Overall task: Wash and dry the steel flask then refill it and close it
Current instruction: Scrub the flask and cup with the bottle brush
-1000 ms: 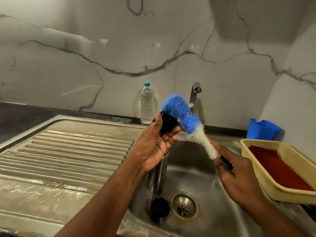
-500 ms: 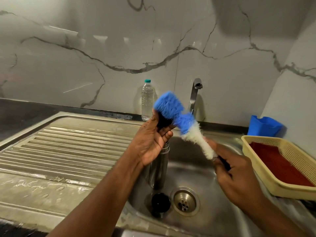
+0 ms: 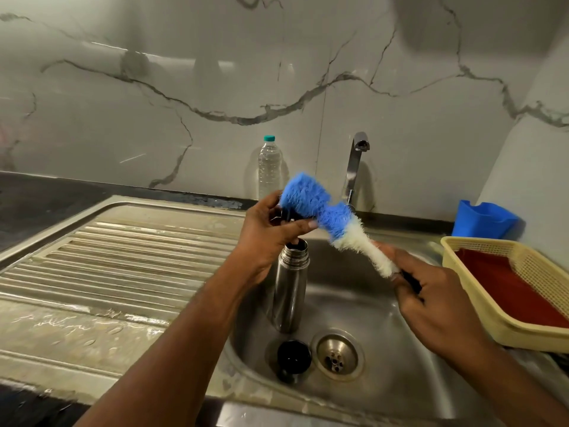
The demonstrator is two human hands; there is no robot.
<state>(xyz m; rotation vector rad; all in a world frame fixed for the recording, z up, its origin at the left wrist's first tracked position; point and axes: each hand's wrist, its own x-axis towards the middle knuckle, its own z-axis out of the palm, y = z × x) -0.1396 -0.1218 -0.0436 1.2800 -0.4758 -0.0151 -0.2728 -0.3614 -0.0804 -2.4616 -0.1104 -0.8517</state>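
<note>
Left hand point(image 3: 268, 229) is holding a small black part point(image 3: 288, 214), likely the flask's stopper, fingers point(image 3: 303, 225) curled round it, up over the basin. Right hand point(image 3: 431, 300) is gripping the dark handle of the bottle brush point(image 3: 326, 217), fingers clenched on it, and is pressing the blue bristle head against that part. Judged: scrubbing the stopper over the sink point(image 3: 369, 303) so drips are falling into the basin.

Steel flask point(image 3: 289, 288) is standing upright in the basin, mouth open, just below the left hand; contents cannot be told. Black cap point(image 3: 292, 355) is lying on the basin floor beside the drain point(image 3: 335, 352), close to the flask's base.

Yellow basket point(image 3: 480, 322) is sitting on the right rim, holding a red cloth point(image 3: 508, 288), probably for drying. Clear water bottle point(image 3: 270, 167) is standing by the wall, near the tap point(image 3: 354, 167); likely the refill. Blue cup point(image 3: 483, 220) is sitting behind the basket.
</note>
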